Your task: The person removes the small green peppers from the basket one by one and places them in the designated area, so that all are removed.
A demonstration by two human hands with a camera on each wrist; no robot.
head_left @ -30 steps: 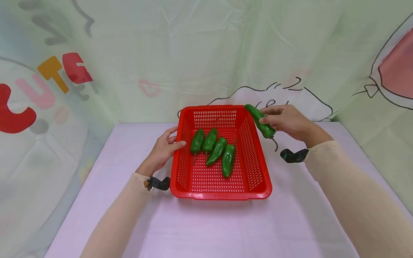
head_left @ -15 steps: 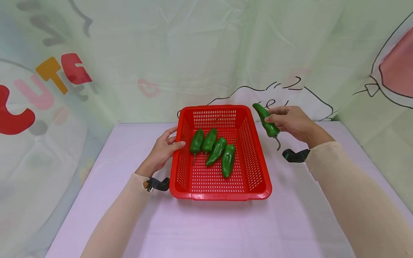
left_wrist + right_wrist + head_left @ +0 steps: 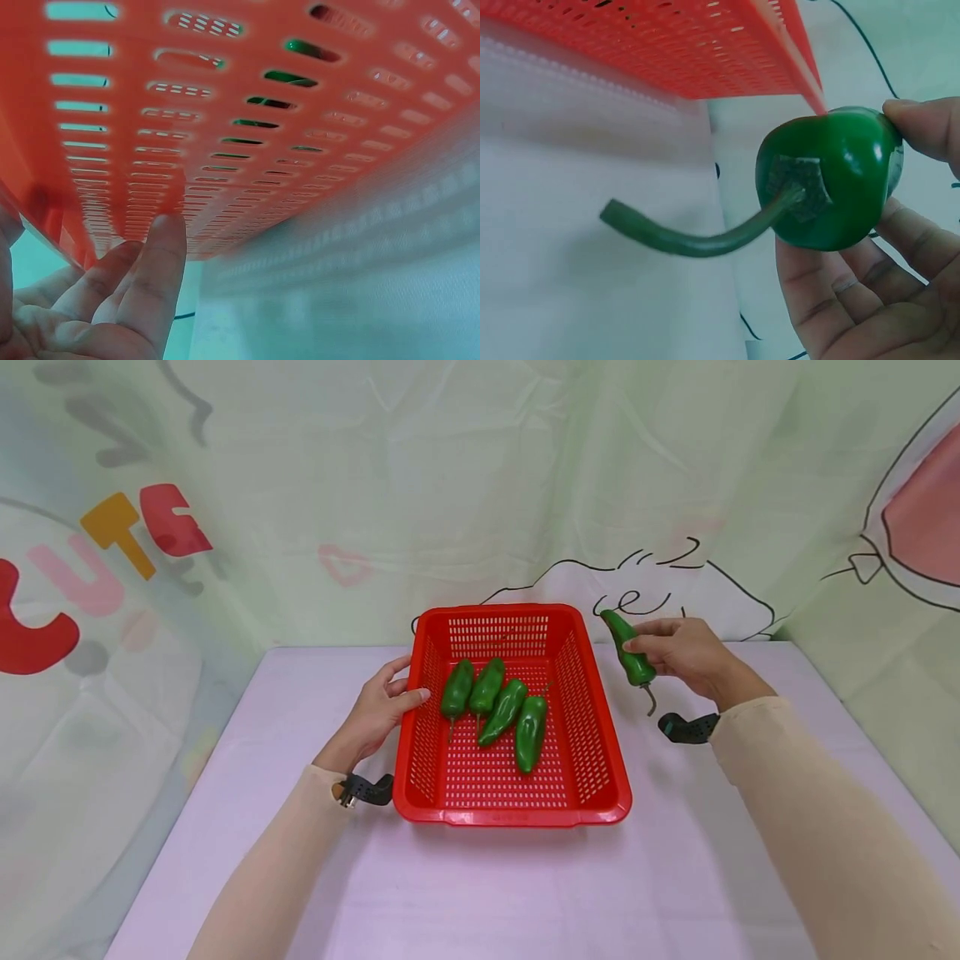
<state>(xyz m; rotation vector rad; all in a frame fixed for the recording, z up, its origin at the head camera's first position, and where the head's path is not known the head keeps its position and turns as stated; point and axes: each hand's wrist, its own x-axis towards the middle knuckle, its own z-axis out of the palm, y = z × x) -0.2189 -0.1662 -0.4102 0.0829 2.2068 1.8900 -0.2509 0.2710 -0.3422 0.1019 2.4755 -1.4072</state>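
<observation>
A red plastic basket (image 3: 513, 817) with slotted walls stands on the table, with several green chili peppers (image 3: 531, 733) lying inside it. My left hand (image 3: 378, 706) grips its left rim, the thumb over the edge and the fingers against the outer wall (image 3: 225, 172). To the right of the basket, my right hand (image 3: 693, 656) pinches another green pepper (image 3: 633, 662) between thumb and fingers. That pepper is tilted, its tip pointing up and left and its curved stem (image 3: 697, 244) hanging toward me. It is held above the table, apart from the basket in the head view.
A pale lilac cloth covers the table (image 3: 480, 893). Behind and at both sides hangs a printed curtain (image 3: 450, 510). Dark wrist straps (image 3: 686, 728) sit on both sleeves.
My right hand has carried its pepper rightward, away from the basket's right rim, and slightly lower. The left hand, the basket and the peppers inside it have stayed in place.
</observation>
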